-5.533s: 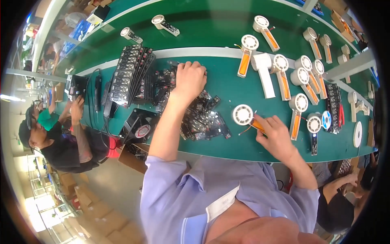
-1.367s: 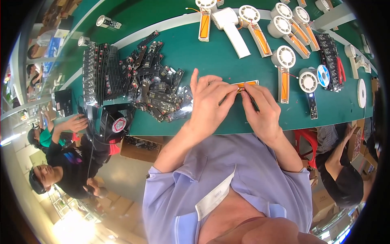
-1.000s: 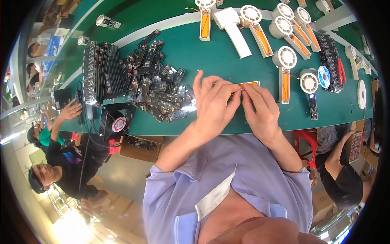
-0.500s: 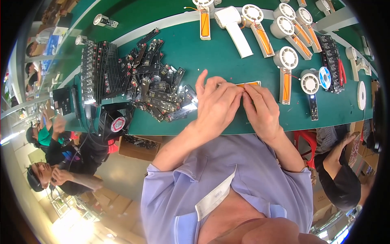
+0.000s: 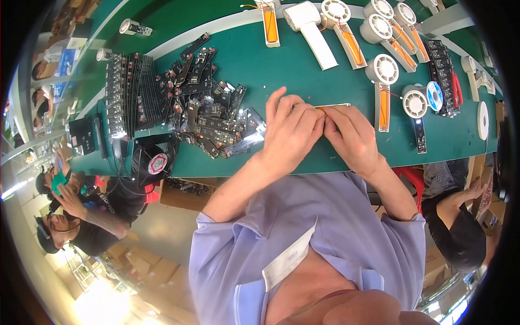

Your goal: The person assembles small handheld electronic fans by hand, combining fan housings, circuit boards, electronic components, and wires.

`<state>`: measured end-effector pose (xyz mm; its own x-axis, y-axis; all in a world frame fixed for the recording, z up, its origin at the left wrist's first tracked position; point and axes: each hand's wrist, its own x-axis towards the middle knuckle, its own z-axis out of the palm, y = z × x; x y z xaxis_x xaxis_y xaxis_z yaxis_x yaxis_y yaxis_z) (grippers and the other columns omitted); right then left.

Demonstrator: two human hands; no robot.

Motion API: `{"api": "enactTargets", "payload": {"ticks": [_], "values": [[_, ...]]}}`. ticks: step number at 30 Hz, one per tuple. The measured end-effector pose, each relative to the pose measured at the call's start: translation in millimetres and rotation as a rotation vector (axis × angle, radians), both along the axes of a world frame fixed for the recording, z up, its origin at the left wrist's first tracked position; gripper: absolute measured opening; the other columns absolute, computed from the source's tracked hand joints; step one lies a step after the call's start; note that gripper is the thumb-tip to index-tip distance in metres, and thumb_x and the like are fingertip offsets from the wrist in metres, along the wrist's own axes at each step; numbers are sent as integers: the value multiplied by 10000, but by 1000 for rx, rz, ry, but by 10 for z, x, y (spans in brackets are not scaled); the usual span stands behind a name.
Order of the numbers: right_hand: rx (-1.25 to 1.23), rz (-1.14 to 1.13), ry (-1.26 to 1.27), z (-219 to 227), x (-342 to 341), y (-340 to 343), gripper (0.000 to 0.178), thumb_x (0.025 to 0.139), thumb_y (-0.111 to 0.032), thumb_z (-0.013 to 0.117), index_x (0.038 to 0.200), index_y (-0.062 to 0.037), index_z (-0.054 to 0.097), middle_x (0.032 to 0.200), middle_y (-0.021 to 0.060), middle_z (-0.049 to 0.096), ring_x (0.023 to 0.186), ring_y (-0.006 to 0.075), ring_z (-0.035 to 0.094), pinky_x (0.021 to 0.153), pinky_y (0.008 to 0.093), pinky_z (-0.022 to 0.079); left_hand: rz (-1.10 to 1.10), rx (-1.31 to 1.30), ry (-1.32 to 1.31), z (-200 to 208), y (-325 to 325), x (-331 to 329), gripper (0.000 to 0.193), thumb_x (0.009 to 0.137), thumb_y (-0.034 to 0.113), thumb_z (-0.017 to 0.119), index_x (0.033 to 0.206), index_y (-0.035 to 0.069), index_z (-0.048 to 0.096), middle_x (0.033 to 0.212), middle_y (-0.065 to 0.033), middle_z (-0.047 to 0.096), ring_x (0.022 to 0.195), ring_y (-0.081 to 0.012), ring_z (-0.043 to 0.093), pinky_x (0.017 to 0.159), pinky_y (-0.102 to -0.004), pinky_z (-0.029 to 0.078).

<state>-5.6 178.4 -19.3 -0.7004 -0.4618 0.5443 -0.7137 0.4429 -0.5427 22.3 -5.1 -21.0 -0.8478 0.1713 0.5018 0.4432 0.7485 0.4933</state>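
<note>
My left hand (image 5: pixel 291 129) and my right hand (image 5: pixel 353 136) meet over the near part of the green table. Both are closed, fingertips together, on a white fan handle (image 5: pixel 340 105) of which only a thin edge and a bit of orange show; the rest is hidden behind my fingers. The left index finger sticks up, off the handle. Right of my hands lies a white handheld fan (image 5: pixel 382 100) with an orange battery in its open handle. Beyond it a fan with a dark circuit board (image 5: pixel 420 135) has a small light lit.
A loose heap of black circuit boards (image 5: pixel 208 116) and an upright row of boards (image 5: pixel 130 97) fill the left. A black cooling fan (image 5: pixel 154 162) stands by the near edge. Several white fans (image 5: pixel 310 32) lie at the back; a solder spool (image 5: pixel 434 96) and red-handled pliers (image 5: pixel 456 88) lie right. Co-workers sit both sides.
The handle between my hands has tipped so that less of its orange shows. Both hands stay together at nearly the same place. The co-worker on the left has moved an arm.
</note>
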Motion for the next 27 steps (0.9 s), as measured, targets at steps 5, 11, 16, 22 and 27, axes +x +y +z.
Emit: {"api": "enactTargets", "payload": {"ticks": [5, 11, 16, 22, 27], "values": [[100, -139, 26, -84, 87, 93, 403, 841, 63, 796, 1230, 41, 694, 1119, 155, 698, 921, 316, 707, 756, 394, 600, -37, -71, 45, 54, -87, 54, 217, 779, 92, 846, 977, 122, 763, 1003, 6, 706, 1068, -249, 640, 1181, -552, 337], [20, -21, -8, 24, 29, 67, 439, 847, 49, 805, 1273, -7, 713, 1172, 146, 705, 946, 320, 699, 798, 402, 588, 72, -46, -102, 105, -71, 31, 219, 805, 115, 830, 1015, 118, 766, 1043, 1, 694, 1113, -277, 610, 1130, -523, 360], [24, 111, -216, 67, -153, 117, 375, 821, 29, 817, 1190, 0, 754, 1102, 113, 751, 994, 305, 686, 826, 405, 573, -48, 122, -358, 239, -168, -32, 358, 839, 44, 764, 1175, 50, 640, 1123, -91, 675, 1138, -324, 594, 1065, -489, 392], [168, 245, -93, 235, -339, -5, 329, 837, -29, 817, 1160, -6, 758, 1196, 124, 760, 1006, 337, 702, 896, 456, 556, -149, 152, -404, 217, -307, -52, 543, 855, 26, 746, 1358, 20, 542, 1220, -167, 662, 1180, -387, 588, 1060, -498, 411], [108, 263, -223, 26, -330, -17, 340, 867, -7, 802, 1196, 12, 719, 1189, 178, 743, 1065, 416, 694, 941, 481, 561, -181, 191, -432, 192, -424, -31, 669, 854, 79, 794, 1452, 14, 501, 1440, -216, 588, 1341, -494, 513, 1193, -540, 376]]}}
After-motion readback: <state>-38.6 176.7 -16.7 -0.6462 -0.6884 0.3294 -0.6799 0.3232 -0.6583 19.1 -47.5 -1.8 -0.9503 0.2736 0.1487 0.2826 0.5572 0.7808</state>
